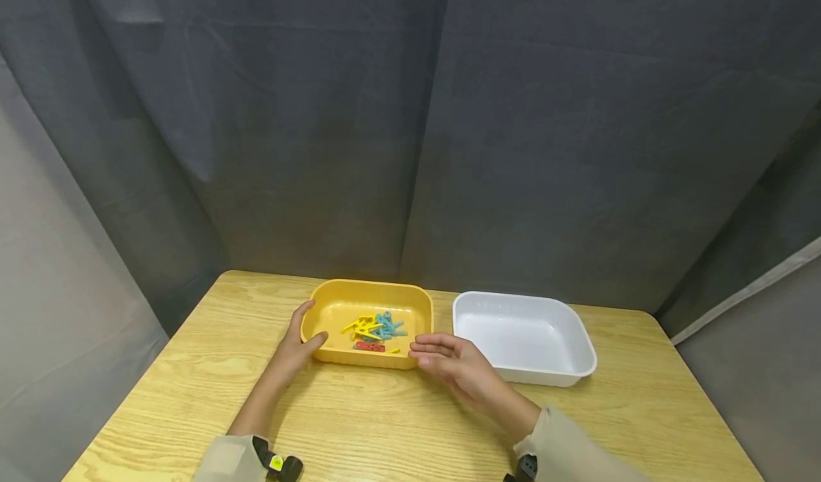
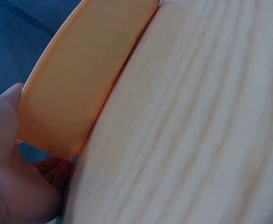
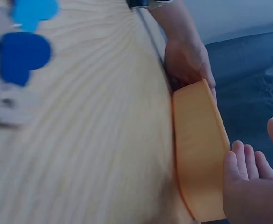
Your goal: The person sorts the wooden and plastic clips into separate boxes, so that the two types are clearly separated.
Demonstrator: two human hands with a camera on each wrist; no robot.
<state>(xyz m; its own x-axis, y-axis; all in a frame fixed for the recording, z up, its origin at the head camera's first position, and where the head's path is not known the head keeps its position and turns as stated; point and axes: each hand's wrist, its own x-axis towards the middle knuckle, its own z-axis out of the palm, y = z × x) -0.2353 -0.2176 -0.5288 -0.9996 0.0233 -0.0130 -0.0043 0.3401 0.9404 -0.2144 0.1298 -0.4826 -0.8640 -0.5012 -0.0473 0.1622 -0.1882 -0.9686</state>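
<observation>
A yellow tray (image 1: 333,304) sits on the wooden table (image 1: 385,425) and holds several small clips (image 1: 375,329) in yellow, blue and red. My left hand (image 1: 300,339) grips the tray's near left corner, thumb hooked over the rim and fingers along the outer wall. The left wrist view shows that orange-yellow wall (image 2: 80,79) against my palm (image 2: 5,158). My right hand (image 1: 441,352) is at the tray's near right corner with its fingers straight. In the right wrist view those fingers (image 3: 241,170) lie beside the tray wall (image 3: 197,154), thumb held apart.
An empty white tray (image 1: 580,339) stands just right of the yellow one, close behind my right hand. Grey curtains enclose the back and sides of the table. Bare tabletop lies in front of both trays and at the left.
</observation>
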